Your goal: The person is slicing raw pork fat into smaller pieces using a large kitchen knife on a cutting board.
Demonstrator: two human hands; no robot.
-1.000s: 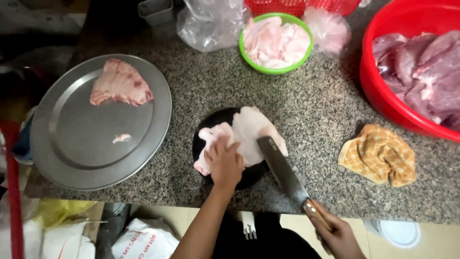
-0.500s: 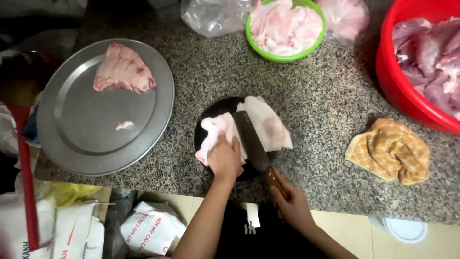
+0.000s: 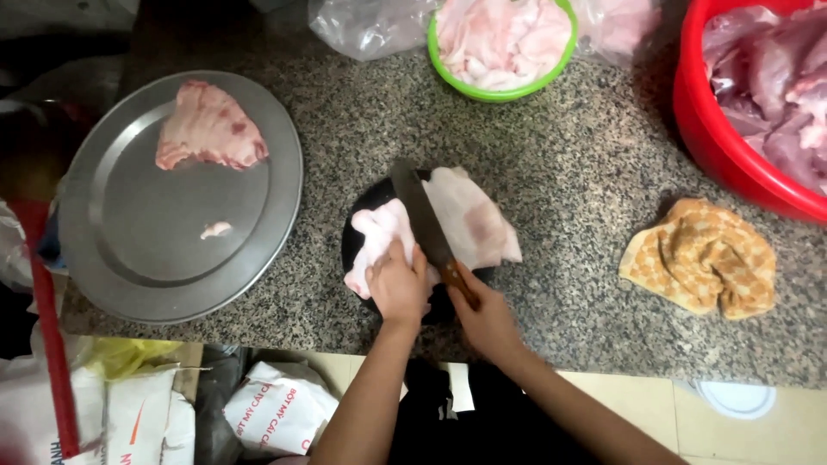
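Head view looking straight down at a speckled granite desk (image 3: 560,189), and the main thing going on is a pale slab of raw pork skin and fat (image 3: 469,220) draped over a small round black cutting board (image 3: 360,226) near the front edge. The left hand (image 3: 398,284) is pressed flat-ish on the near left part of the slab, fingers curled down onto it, so that grip is closed on the meat itself. The right hand (image 3: 489,320) is wrapped tight round the wooden handle of a cleaver (image 3: 420,213), blade lying across the middle of the slab and pointing away from the person. That piece looks floppy and greasy to me, the sort of thing that slides about and folds over itself, not heavy at all, so pinning it close beside the blade with knuckles tucked seems the sane place to hold. Off to the left there's a big round metal tray (image 3: 112,258) with one pinker meat piece (image 3: 209,131) and a tiny scrap on it. Green bowl (image 3: 441,65) of pale trimmings at the back, red basin (image 3: 715,146) of darker meat on the right, and a crumpled yellow cloth (image 3: 702,257) in front of the basin.
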